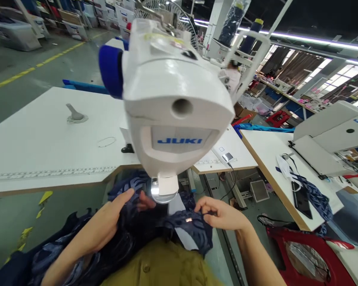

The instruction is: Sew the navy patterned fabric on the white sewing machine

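Observation:
A white JUKI sewing machine head point(173, 99) fills the middle of the view, its lit needle end point(164, 190) just above dark blue patterned fabric point(193, 230). My left hand point(113, 218) lies on the fabric left of the needle, fingers curled over the cloth. My right hand point(220, 214) pinches the fabric's edge to the right of the needle. The needle itself is hidden behind the machine head. More of the fabric drapes down over my lap at the lower left.
A white worktable point(47, 139) spreads to the left with a grey knob on it. A second sewing machine point(331, 135) sits on a table at right, with blue fabric scraps. A red crate point(310, 254) stands at lower right. Another person sits beyond the machine.

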